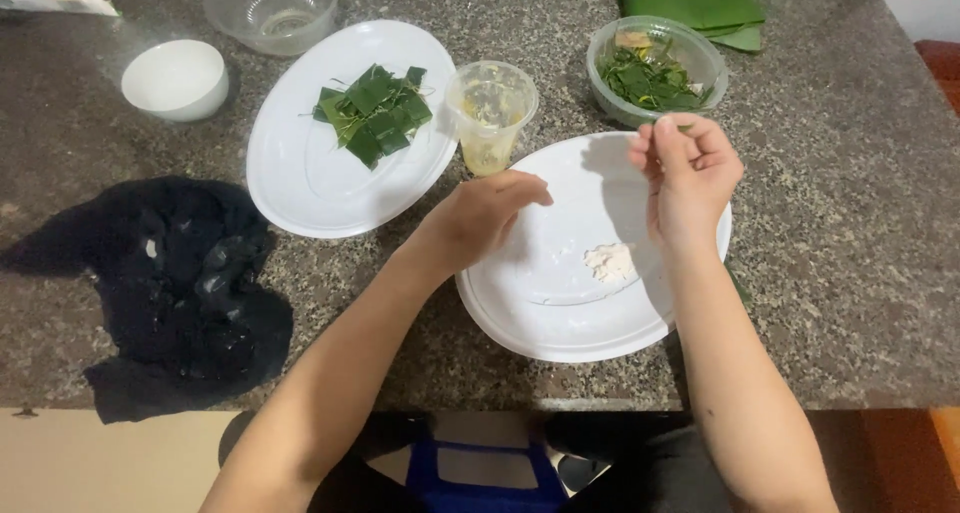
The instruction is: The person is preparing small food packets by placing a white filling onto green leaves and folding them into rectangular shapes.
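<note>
A speckled grey stone counter (850, 223) is seen; above its round white plastic plate (540, 303), the right hand (688, 178) is pinched on a thin green leaf strip (686, 126), while the left hand (483, 216) is loosely curled, holding nothing.

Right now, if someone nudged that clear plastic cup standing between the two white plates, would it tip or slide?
The plastic cup looks thin-walled and only partly filled, so it is probably light and would likely slide on the stone counter. It is taller than its narrow base, so a push near the rim may tip it. Squeezed, its walls would probably flex.
</note>
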